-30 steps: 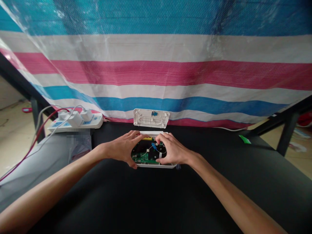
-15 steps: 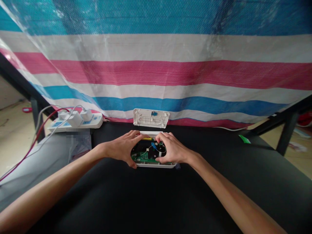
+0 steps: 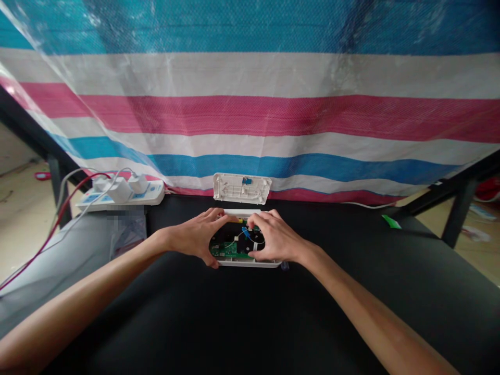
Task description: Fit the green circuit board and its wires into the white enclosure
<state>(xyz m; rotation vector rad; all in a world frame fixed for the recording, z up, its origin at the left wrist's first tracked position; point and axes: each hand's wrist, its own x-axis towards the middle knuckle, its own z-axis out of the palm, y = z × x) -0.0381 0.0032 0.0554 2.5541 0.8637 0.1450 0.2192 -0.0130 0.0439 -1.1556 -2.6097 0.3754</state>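
An opened electronic device [image 3: 253,264] lies on the black table, its white casing showing a green circuit board [image 3: 230,251] with black parts. My left hand [image 3: 197,235] spans the casing's left end, thumb at the near edge and fingers along the far edge, partly over a small yellow part [image 3: 240,220]. Over the right end curls my right hand [image 3: 277,237], index finger and thumb bent down onto the inside; exactly what the fingertips press is hidden. Between the hands are a blue connector [image 3: 246,233] and a thin white cable [image 3: 231,244].
A white cover [image 3: 242,188], inner side showing, leans at the back against the striped sheet [image 3: 250,117]. To the left are a power strip [image 3: 156,194] with several plugs and cables, and a plastic bag [image 3: 130,232]. A green piece [image 3: 391,222] lies far right.
My left fingers now cover more of the yellow part at the casing's far edge. My right hand has hardly moved, and the device stays in place.
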